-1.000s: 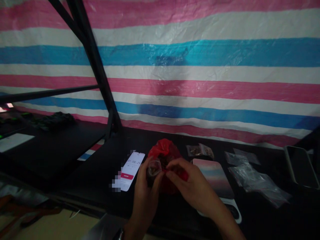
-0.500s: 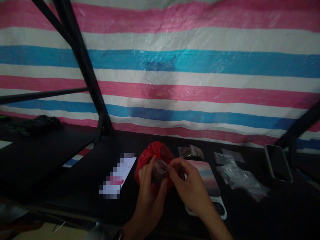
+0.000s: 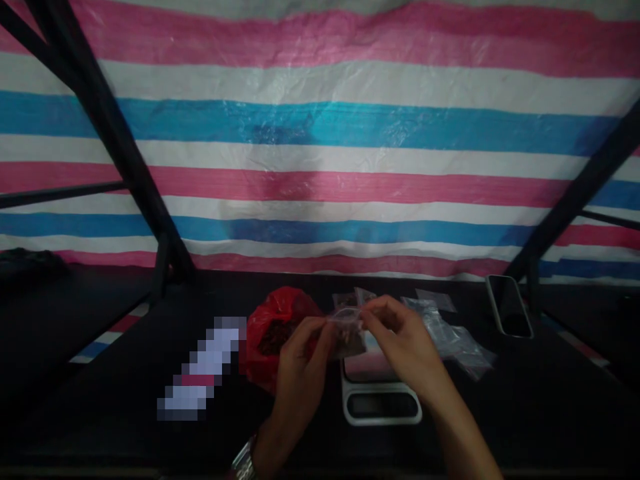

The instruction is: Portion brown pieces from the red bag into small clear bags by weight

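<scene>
Both of my hands pinch the top of a small clear plastic bag (image 3: 349, 331) with dark bits inside. My left hand (image 3: 300, 363) grips its left edge, my right hand (image 3: 404, 340) its right edge. The bag hangs just above a small white digital scale (image 3: 381, 402) with a pink-tinted platform. Left of my left hand sits an open red plastic bag (image 3: 273, 327) holding dark brown material.
A phone with a lit screen (image 3: 203, 371) lies at the left on the black table (image 3: 550, 413). Several clear bags (image 3: 453, 337) lie right of the scale, and a dark phone (image 3: 509, 306) beyond them. Black frame bars and a striped tarp stand behind.
My hands carried the small clear bag from in front of the red bag to the right, over the scale. The view turned to the right.
</scene>
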Motion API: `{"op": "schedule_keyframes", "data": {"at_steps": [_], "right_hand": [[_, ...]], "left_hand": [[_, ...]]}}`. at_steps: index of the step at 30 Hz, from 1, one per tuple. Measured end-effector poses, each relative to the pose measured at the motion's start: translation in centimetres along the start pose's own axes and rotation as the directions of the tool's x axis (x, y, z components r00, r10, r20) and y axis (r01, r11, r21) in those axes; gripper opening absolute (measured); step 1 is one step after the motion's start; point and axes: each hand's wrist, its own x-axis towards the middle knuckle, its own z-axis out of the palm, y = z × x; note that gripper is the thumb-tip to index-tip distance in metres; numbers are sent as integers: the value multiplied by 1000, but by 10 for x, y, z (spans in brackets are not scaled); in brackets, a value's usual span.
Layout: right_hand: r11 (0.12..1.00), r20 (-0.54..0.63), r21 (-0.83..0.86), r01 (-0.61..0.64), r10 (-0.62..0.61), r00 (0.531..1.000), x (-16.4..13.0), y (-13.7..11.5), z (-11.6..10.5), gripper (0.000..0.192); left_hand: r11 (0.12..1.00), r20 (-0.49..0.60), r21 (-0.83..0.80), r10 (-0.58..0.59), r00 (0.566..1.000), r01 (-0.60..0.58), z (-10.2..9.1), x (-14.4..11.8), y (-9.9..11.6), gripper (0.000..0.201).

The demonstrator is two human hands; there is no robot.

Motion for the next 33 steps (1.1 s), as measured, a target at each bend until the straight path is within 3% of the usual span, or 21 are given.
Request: {"op": "schedule_keyframes", "data": {"at_steps": [4, 8, 13, 16, 20, 23, 26, 28, 31, 33], "right_hand": [[996, 34, 64, -59, 57, 998, 7, 7, -14, 22], [988, 119, 85, -132, 122, 985, 5, 11, -5, 20], [991, 284, 38, -131, 115, 952, -3, 3, 14, 18], [999, 272, 17, -40, 34, 962, -2, -4, 25, 22], [981, 225, -160, 114, -76, 971, 12, 4, 54, 21], [852, 385, -460, 250, -62, 921, 25, 19, 80, 26], [645, 504, -674, 359, 47, 862, 34, 29, 99, 30], [561, 532, -726, 398, 90, 842, 37, 30, 108, 27], [516, 553, -738, 434, 95, 828, 38, 27, 116, 24], [540, 565, -720, 437, 89, 820, 37, 25, 121, 27]], "left_hand": [[989, 85, -91, -112, 990, 120, 22, 8, -9, 26], [977, 110, -123, -161, 981, 174, 26, -2, -24, 34], [952, 47, -132, -273, 961, 277, 11, -27, -30, 47], [975, 46, -110, -191, 980, 195, -4, -36, -28, 39], [990, -25, 124, -59, 998, 61, -32, -52, -36, 26], [958, -130, 285, 48, 990, -9, -52, -65, -44, 25], [940, -187, 334, -9, 982, 72, -67, -69, -42, 23], [926, -188, 345, -91, 978, 152, -76, -64, -38, 29], [889, -259, 349, -212, 942, 296, -90, -53, -35, 45], [883, -273, 278, -303, 913, 377, -96, -47, -37, 54]]}}
